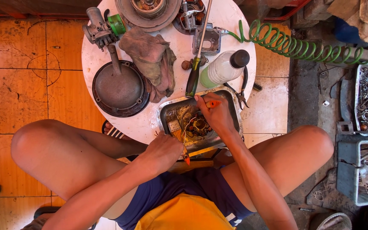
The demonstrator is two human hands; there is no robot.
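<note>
Head view shows the left hand (163,150) closed around a brush (179,140), its bristles angled into the tray (234,102) so grime stays contained. Inside the tray lies a stator (199,125), steadied by the right hand (218,117), which pinches an orange tool (212,103) above it. Rag (152,57) and bottle (224,66) sit within reach on the table (235,25).

**Free room and obstacles on the round tabletop**

Both hands fill the metal tray (231,100), leaving bare metal only at its far corners. Beyond it, a screwdriver (194,72), plastic bottle (224,67) and pliers (241,91) block the way. Left, a rag (150,55) and round cover (120,89) crowd the tabletop (139,123), bare only along its near-left rim.
</note>
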